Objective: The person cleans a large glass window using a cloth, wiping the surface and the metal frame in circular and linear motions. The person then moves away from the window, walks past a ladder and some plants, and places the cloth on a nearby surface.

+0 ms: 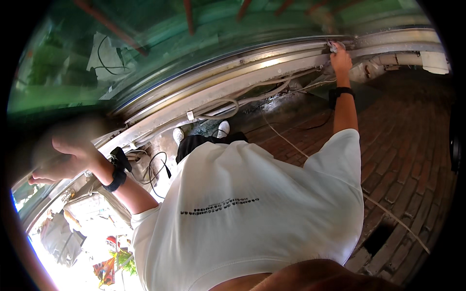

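My right hand (341, 59) is at the far right end of a metal window track (262, 63), arm stretched out. Its fingers are closed round a small crumpled greyish-white cloth (334, 47), which touches the track near the frame's corner. Most of the cloth is hidden in my grip. On the left, my left hand (70, 157) is raised near the other end of the window, fingers spread and nothing in them. Motion blurs it slightly. Beyond the track stands a green-tinted window pane (165, 63) with reddish bars behind it.
Below the track run pale cables (225, 109) and a dark looped cord (156, 169). A brick wall (403, 165) lies to the right, crossed by a thin pale cord (286, 138). At lower left, a bright opening shows green leaves (127, 262) and grey sheeting (60, 240).
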The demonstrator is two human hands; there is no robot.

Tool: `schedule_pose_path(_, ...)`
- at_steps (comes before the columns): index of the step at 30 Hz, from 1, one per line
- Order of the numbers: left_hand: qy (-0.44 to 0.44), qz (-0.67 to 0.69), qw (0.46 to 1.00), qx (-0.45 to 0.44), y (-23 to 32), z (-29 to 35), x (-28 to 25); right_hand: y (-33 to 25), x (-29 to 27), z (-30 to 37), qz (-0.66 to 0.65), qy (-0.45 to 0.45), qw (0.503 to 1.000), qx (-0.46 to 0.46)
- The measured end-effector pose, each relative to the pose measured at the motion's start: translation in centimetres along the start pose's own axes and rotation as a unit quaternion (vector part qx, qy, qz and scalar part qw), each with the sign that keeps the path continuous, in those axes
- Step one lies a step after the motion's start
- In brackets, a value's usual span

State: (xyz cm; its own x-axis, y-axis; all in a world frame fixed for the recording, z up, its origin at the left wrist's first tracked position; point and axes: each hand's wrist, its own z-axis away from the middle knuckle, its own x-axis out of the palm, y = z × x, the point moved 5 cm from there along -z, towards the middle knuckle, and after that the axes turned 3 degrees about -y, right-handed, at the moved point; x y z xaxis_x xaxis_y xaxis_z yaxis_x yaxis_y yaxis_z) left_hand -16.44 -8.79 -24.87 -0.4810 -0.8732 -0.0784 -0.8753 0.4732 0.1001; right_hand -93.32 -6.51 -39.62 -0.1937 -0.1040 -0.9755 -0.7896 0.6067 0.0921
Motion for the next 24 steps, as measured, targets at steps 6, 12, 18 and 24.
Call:
schedule_pose_path(6, 0.014, -0.051, 0.998, 0.041, 1.6, -0.6, 0.4, -0.4, 0.4, -0.2, -0.027, -0.017, 0.999, -0.013)
schedule_pose_path(12, 0.025, -0.104, 0.992, 0.064, 1.0, -0.5, -0.5, -10.8, -3.3, 8.5, -0.128, -0.026, 0.977, -0.17)
schedule_pose_path(18, 0.052, -0.075, 0.994, 0.054, 0.4, -0.3, -0.5, -10.9, -3.5, 9.4, -0.233, 0.077, 0.936, -0.251)
schedule_pose_path(24, 0.051, -0.076, 0.995, 0.043, 0.9, -0.3, -0.1, -0.1, 0.0, 1.2, -0.113, 0.061, 0.983, -0.128)
